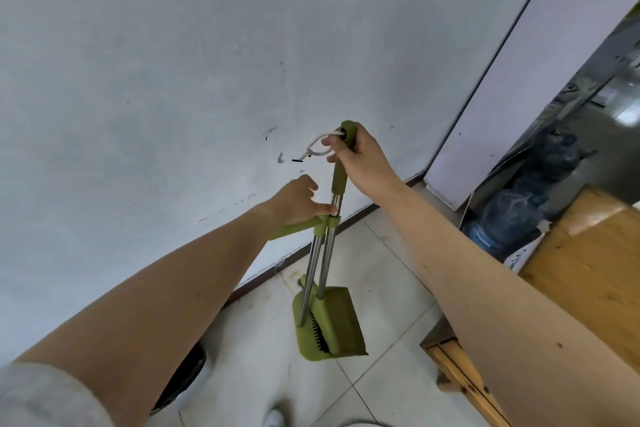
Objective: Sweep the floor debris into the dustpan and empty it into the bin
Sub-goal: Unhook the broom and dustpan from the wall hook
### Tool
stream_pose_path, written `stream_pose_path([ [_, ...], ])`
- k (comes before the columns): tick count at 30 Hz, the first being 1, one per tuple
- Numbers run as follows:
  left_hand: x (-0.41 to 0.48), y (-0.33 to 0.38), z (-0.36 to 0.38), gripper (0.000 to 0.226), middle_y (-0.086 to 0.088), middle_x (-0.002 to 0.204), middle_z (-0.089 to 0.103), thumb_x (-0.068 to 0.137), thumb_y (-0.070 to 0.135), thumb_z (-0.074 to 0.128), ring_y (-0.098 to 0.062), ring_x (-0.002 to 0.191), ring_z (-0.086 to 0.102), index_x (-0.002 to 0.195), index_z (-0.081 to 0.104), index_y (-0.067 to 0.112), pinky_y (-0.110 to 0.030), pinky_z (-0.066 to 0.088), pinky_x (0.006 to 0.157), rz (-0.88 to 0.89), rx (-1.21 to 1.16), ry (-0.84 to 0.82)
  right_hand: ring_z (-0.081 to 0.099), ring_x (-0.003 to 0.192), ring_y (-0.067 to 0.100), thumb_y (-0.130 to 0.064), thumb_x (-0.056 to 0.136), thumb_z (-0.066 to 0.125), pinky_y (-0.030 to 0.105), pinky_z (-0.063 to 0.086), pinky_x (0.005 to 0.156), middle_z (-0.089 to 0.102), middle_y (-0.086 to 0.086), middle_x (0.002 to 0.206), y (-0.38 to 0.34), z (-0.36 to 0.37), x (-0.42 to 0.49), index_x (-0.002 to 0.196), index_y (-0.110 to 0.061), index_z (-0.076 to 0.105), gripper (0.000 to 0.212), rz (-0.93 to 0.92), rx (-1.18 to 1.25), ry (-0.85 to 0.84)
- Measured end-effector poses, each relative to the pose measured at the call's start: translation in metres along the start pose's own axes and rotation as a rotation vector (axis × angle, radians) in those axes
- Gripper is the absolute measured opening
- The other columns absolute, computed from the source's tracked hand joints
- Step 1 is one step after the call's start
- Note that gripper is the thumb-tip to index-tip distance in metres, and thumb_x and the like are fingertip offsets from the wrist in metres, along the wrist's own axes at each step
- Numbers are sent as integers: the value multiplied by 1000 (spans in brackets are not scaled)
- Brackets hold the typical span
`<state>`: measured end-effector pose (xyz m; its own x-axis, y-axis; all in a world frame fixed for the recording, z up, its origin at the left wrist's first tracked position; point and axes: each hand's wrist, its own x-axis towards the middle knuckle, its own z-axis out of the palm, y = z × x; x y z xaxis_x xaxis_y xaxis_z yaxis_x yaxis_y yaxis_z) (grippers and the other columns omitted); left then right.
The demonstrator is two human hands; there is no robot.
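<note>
Head view: pale tiled floor [381, 288] meets scuffed white wall [138, 62]; right hand [360, 156] grip wraps broom handle [339, 177].

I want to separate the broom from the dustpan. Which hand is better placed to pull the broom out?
The right hand: it already grips the broom handle top. The left hand rests on the dustpan handle, steadying it.

I see a pale tiled floor [388, 288] meeting a grey wall. The green dustpan [329, 326] stands on it; a blue bottle [509, 222] sits by wooden furniture.
</note>
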<state>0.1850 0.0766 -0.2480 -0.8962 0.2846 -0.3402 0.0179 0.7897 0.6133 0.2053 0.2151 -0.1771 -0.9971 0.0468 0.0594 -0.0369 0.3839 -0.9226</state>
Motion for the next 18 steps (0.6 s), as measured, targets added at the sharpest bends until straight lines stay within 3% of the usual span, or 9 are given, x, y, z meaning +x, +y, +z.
stream_pose_path([
  [2, 1, -26, 29, 84, -4, 126, 53, 72, 58, 70, -24, 110, 54, 135, 39, 12, -36, 47, 89, -51, 127, -143, 68, 80, 3, -27, 99, 50, 18, 51, 75, 69, 5, 103, 13, 3, -11, 103, -15, 52, 12, 10, 10, -36],
  [4, 6, -48, 63, 74, -6, 112, 58, 76, 51, 68, -23, 94, 54, 130, 40, 9, -34, 45, 74, -61, 296, -212, 66, 78, -3, -23, 100, 51, 11, 49, 71, 68, 9, 99, 34, 7, -22, 101, -12, 51, 11, 15, 22, -57],
  [6, 10, -63, 92, 52, -6, 99, 61, 84, 42, 62, -22, 83, 54, 120, 47, 8, -31, 41, 67, -25, 338, -176, 66, 84, 0, -18, 98, 53, 19, 53, 77, 68, 5, 95, 55, 10, -32, 96, -14, 52, 5, 43, 12, -89],
  [8, 10, -78, 123, 36, -9, 99, 64, 92, 35, 53, -25, 84, 58, 114, 51, 7, -33, 45, 69, -1, 258, -191, 66, 94, 14, -10, 96, 54, 32, 51, 86, 68, 3, 94, 79, 14, -45, 92, -17, 53, 8, 109, -8, -116],
  [10, 9, -93, 153, 33, -13, 105, 65, 96, 35, 47, -30, 95, 62, 112, 51, 6, -39, 51, 79, -9, 223, -213, 64, 99, 22, -6, 93, 57, 31, 49, 88, 68, 8, 99, 102, 19, -60, 89, -19, 54, 14, 149, -14, -125],
  [14, -1, -122, 196, 35, -11, 111, 65, 96, 40, 44, -31, 102, 62, 116, 48, 11, -38, 50, 82, -43, 251, -214, 62, 92, 11, -15, 90, 64, 21, 47, 85, 66, 1, 93, 140, 32, -90, 92, -16, 58, 6, 213, -25, -196],
  [18, -5, -124, 208, 40, -9, 110, 67, 97, 46, 39, -32, 100, 63, 116, 50, 13, -39, 50, 80, 7, 309, -155, 56, 70, 11, -22, 89, 68, 19, 45, 69, 63, 14, 80, 148, 40, -90, 91, 2, 59, 25, 330, 114, -6],
])
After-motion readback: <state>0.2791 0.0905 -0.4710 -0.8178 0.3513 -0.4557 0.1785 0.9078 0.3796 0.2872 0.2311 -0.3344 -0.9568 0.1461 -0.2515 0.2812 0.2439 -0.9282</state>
